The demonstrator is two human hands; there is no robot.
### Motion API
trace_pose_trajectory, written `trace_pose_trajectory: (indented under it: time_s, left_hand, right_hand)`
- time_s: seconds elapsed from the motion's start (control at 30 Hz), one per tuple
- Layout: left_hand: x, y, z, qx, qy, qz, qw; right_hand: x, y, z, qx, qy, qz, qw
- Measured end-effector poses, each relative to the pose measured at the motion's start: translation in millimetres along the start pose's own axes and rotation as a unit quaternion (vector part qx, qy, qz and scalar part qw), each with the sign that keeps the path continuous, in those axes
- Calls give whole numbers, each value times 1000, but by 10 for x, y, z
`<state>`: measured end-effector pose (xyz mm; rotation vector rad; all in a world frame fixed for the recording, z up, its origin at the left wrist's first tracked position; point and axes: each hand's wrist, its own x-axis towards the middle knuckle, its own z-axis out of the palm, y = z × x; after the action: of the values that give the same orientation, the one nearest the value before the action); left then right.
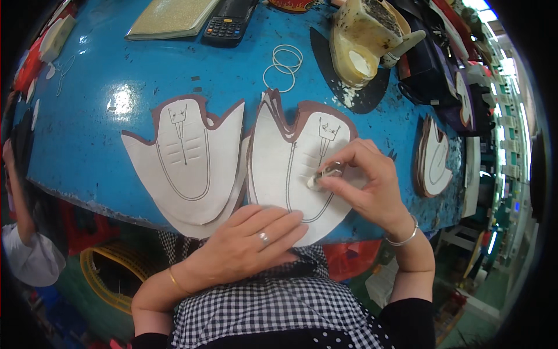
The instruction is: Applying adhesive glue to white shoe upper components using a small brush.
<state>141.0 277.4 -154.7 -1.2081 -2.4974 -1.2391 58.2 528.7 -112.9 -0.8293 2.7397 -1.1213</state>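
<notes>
Two white shoe-upper pieces on the blue table (87, 116). Left hand (250, 238) flat, fingers together, pinning the near edge of the right-hand stack (279, 163). Right hand (363, 177) pinching a small pale tool (324, 174), tip pressed to that piece's stitched outline. Left-hand piece (186, 163) at nine o'clock, untouched (rubber bands (283, 65) up at twelve, glue pot (360, 41) at one).
</notes>
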Motion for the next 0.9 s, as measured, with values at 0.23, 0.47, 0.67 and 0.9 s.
trace_pose_trajectory:
  time_s: [0.23, 0.47, 0.67, 0.9]
  left_hand:
    - [103, 26, 58, 88, -36, 26, 995]
    - [227, 79, 85, 134, -15, 20, 991]
    - [59, 110, -292, 129, 89, 66, 985]
    - [-483, -92, -610, 215, 337, -41, 916]
  right_hand:
    - [85, 160, 39, -91, 134, -16, 987]
    - [-183, -60, 42, -2, 62, -44, 997]
    - [-187, 30, -162, 287, 240, 89, 923]
    - [-247, 88, -78, 205, 170, 115, 957]
